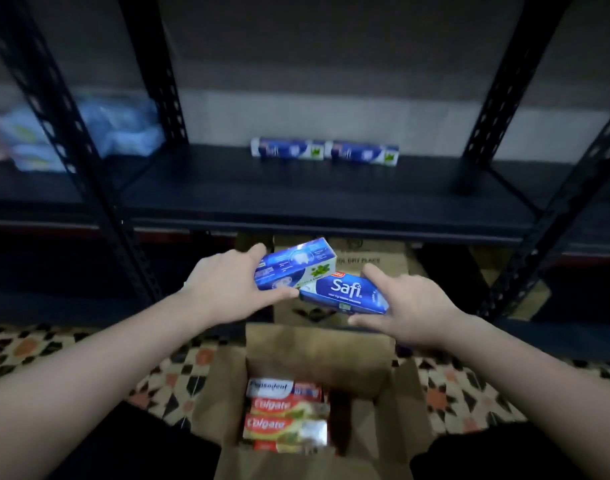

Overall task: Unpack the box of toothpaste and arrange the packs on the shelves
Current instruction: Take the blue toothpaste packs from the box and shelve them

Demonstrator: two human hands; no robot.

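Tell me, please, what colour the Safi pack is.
Blue with white lettering, on the Safi pack in the head view.

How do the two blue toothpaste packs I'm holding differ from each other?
The left hand grips its pack with the back panel and green leaf end showing; the right hand holds its pack with the Safi name showing. The left pack tilts up to the right, the right pack down. Both are blue, similar in size.
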